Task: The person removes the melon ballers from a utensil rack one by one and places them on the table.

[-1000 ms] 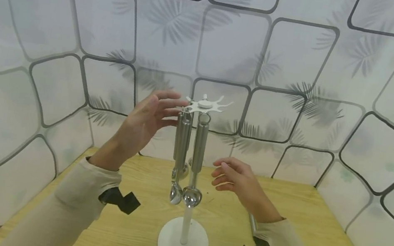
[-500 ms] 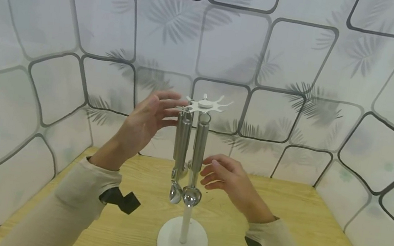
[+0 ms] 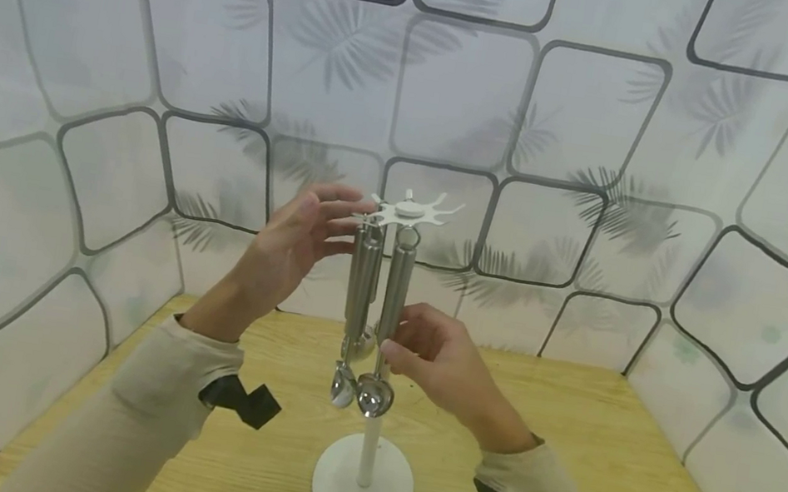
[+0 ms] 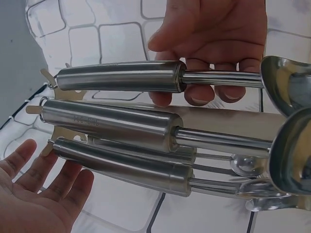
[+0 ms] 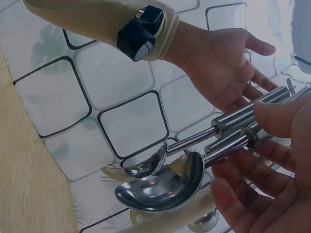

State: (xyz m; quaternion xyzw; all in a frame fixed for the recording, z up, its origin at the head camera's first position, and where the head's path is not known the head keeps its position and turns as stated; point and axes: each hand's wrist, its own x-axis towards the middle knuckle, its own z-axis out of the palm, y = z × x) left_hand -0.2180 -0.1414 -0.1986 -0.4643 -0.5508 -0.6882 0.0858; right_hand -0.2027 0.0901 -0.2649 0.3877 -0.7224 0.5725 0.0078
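Note:
A white rotating-style rack point(image 3: 362, 490) stands upright on its round base, metal utensils hanging by rings from its spoked top. The front right one, an ice cream scoop point(image 3: 374, 396), hangs slightly tilted, its bowl to the left. My right hand point(image 3: 448, 367) holds it low on the handle, fingers curled behind it and thumb close at the near side. My left hand point(image 3: 298, 228) is beside the spoked top, fingers spread and relaxed; whether they touch it is unclear. A second scoop point(image 4: 112, 121) and several more utensils hang close together on the left, partly hiding one another.
A wooden table point(image 3: 243, 460) bears the rack. Patterned pale walls point(image 3: 460, 96) enclose the table at the back and both sides. Each wrist wears a black camera mount point(image 3: 239, 402).
My right hand has moved left to the front right scoop and curled its fingers around it. The scoop's bowl has swung slightly left. My left hand has stayed in place.

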